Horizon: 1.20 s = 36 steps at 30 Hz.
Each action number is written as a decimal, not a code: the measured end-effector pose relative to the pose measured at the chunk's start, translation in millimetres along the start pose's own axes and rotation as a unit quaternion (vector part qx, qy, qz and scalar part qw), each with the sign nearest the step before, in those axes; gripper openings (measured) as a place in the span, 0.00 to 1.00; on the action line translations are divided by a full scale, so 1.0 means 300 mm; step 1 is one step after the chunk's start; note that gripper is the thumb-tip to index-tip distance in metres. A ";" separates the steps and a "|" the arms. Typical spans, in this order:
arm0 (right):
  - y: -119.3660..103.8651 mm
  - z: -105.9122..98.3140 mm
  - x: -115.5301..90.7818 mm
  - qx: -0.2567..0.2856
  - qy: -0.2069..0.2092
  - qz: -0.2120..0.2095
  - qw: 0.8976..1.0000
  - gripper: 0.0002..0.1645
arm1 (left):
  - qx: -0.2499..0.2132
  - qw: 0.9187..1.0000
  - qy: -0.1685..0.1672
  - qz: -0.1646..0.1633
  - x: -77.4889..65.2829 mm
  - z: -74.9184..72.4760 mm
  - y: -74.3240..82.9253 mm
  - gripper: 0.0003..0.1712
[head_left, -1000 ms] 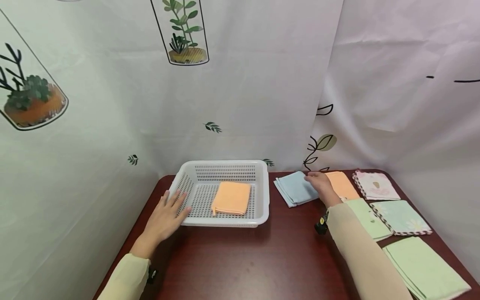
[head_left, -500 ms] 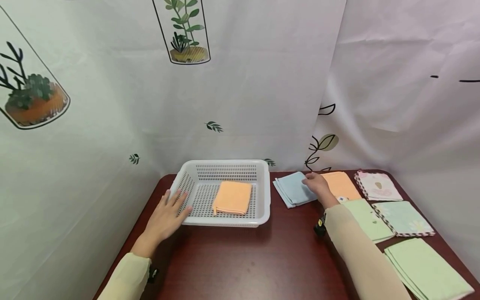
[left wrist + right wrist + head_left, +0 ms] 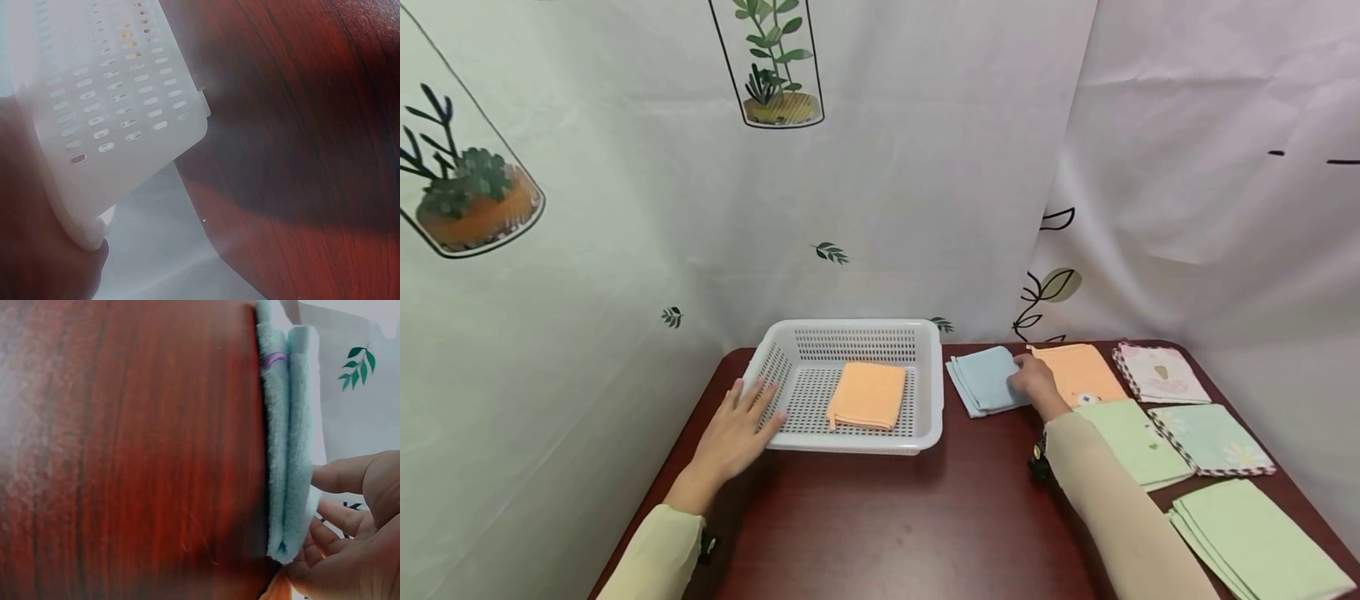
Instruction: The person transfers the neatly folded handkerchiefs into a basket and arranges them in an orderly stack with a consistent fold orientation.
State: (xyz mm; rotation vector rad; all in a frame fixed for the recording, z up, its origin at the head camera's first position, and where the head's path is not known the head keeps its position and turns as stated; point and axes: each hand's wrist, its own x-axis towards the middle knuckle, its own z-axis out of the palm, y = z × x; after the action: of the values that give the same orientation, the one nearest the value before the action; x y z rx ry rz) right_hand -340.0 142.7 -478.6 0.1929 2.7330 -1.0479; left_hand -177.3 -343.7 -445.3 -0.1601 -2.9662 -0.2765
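Note:
My left hand (image 3: pixel 732 435) rests on the near-left corner of a white plastic basket (image 3: pixel 930 417), fingers spread over its rim. In the left wrist view, part of that hand (image 3: pixel 44 250) lies against the rim beside the slotted basket wall (image 3: pixel 94 181). Inside the basket lies a folded orange towel (image 3: pixel 868 393). My right hand (image 3: pixel 1037 383) pinches the right edge of a folded light-blue towel (image 3: pixel 987 379), which lies flat on the table. Up close, the right thumb is on the blue towel (image 3: pixel 290 444) and the other fingers are bent at its folded end, their tips partly hidden.
Right of the blue towel lie another orange towel (image 3: pixel 1086 371), a pink checked-edge towel (image 3: pixel 1165 375), a green towel (image 3: pixel 1138 442), a pale-blue checked-edge towel (image 3: pixel 1213 437) and a larger green towel (image 3: pixel 1258 533). The dark red table (image 3: pixel 880 525) meets a printed curtain (image 3: pixel 880 192) behind.
My right hand has shifted slightly down to the blue towel's right edge, and its fingers have bent around that edge. The left hand stays on the basket.

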 end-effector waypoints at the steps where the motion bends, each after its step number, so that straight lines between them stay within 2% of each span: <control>1: 0.002 0.003 0.000 -0.007 0.001 0.001 1.000 0.34 | 0.000 1.000 0.000 0.000 0.000 0.000 0.001 0.41; 7: 0.015 0.008 -0.003 -0.013 0.000 0.010 1.000 0.34 | 0.000 1.000 -0.003 0.001 0.001 -0.002 0.005 0.41; 12: 0.002 -0.008 -0.023 0.003 -0.013 0.025 1.000 0.31 | -0.001 1.000 -0.002 -0.001 0.003 -0.005 0.005 0.41; 16: -0.001 -0.013 -0.027 0.044 -0.017 0.035 0.998 0.27 | -0.002 1.000 -0.002 -0.003 0.004 -0.006 0.004 0.41; 22: -0.005 -0.027 -0.033 0.117 -0.011 0.016 0.993 0.28 | -0.002 1.000 -0.001 0.000 0.006 -0.009 0.002 0.40; 36: 0.010 -0.040 -0.050 0.209 -0.011 -0.011 0.978 0.33 | -0.007 1.000 -0.004 -0.004 -0.001 -0.004 -0.002 0.41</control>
State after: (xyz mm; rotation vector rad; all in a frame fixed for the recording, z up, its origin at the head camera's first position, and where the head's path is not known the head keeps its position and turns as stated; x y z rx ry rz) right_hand -326.7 152.3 -468.2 0.2136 2.4660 -1.6106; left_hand -177.0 -344.5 -444.5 -0.1525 -2.9740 -0.2984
